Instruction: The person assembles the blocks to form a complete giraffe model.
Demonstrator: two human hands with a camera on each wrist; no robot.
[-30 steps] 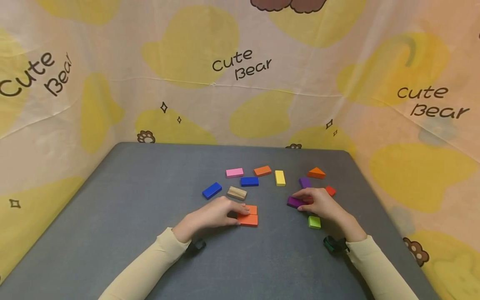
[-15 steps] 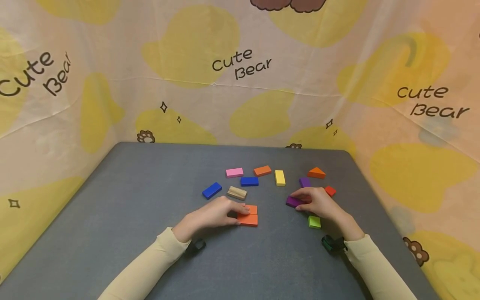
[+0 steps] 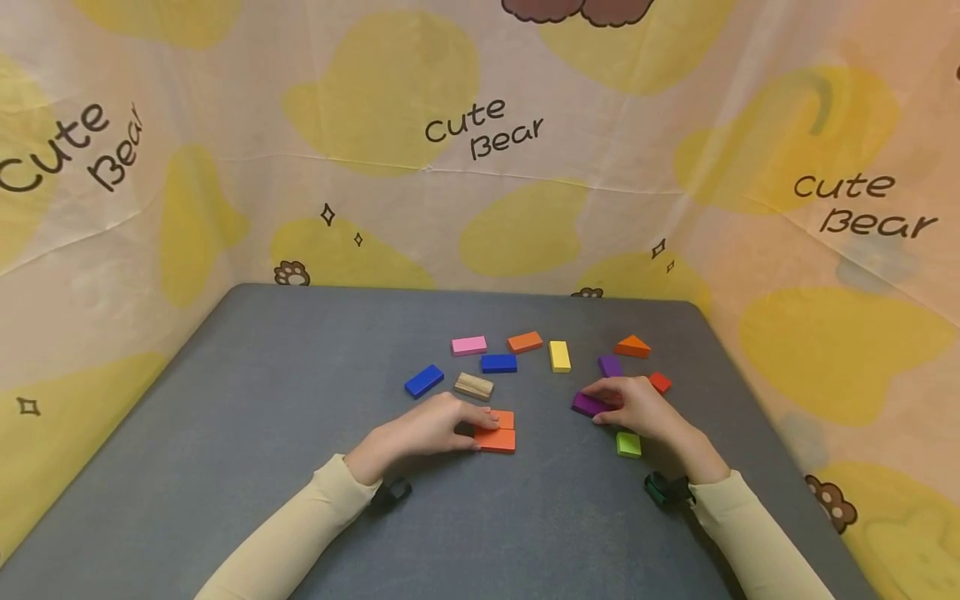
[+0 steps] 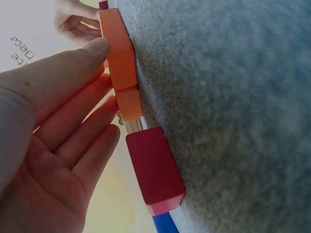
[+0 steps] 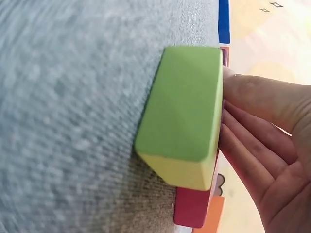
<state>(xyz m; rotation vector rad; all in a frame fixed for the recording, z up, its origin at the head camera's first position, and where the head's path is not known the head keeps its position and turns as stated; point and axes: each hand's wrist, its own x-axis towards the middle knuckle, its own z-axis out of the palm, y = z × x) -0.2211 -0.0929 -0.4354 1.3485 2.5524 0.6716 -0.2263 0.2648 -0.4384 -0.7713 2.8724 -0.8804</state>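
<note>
Two orange blocks [image 3: 497, 441] lie against each other on the grey table. My left hand [image 3: 431, 428] pinches them at their left end; in the left wrist view the thumb of the left hand [image 4: 63, 131] rests on the orange block [image 4: 119, 53]. A dark purple block [image 3: 588, 405] is pinched between thumb and fingers of my right hand [image 3: 651, 410]. Just below that hand sits a green block [image 3: 628, 445], which in the right wrist view hides much of the right fingertips. A red block [image 4: 155, 167] shows near the left hand in the left wrist view, largely hidden from the head view.
Beyond the hands lie two blue blocks [image 3: 424, 382], a wooden block [image 3: 474, 386], a pink block [image 3: 468, 346], another orange block [image 3: 525, 342] and a yellow block [image 3: 559, 357]. At right are a purple block [image 3: 611, 366], a red block [image 3: 660, 382] and an orange triangle [image 3: 633, 347].
My right hand has shifted slightly to the left with the dark purple block. My left hand and the two orange blocks have stayed in place.
</note>
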